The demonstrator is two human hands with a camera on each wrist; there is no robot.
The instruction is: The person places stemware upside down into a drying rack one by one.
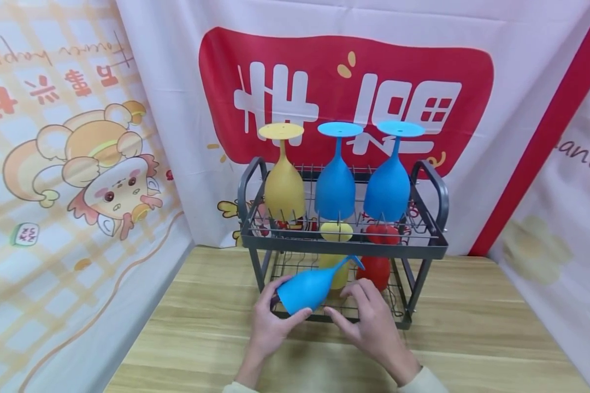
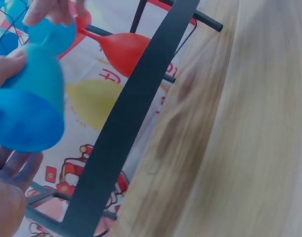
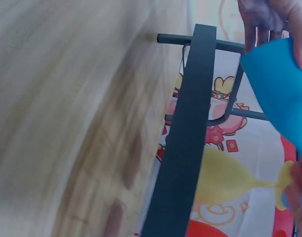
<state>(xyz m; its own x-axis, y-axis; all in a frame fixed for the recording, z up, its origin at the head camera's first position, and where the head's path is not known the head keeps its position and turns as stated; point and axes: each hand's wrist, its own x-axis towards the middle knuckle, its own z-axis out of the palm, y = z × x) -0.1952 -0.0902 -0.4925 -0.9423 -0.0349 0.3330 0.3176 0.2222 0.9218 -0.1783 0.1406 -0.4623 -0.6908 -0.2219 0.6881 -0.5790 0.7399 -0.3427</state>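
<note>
A blue goblet [image 1: 306, 289] is held tilted in front of the rack, its foot up to the right and its mouth down to the left. My left hand [image 1: 270, 322] grips its bowl near the rim, thumb on the near side and fingers on the far side. Just right of the bowl and below the stem, my right hand [image 1: 371, 322] has thumb and forefinger bent and apart, with nothing between them in the head view. In the left wrist view, the blue goblet [image 2: 29, 98] shows its open mouth toward the camera.
A dark two-tier rack [image 1: 344, 243] stands on the wooden table [image 1: 472, 311]. Upside down on its upper tier are a yellow goblet [image 1: 284, 188] and two blue goblets [image 1: 335, 188]. The lower tier holds another yellow goblet [image 1: 341, 278] and a red goblet [image 1: 375, 271]. Printed cloth hangs behind.
</note>
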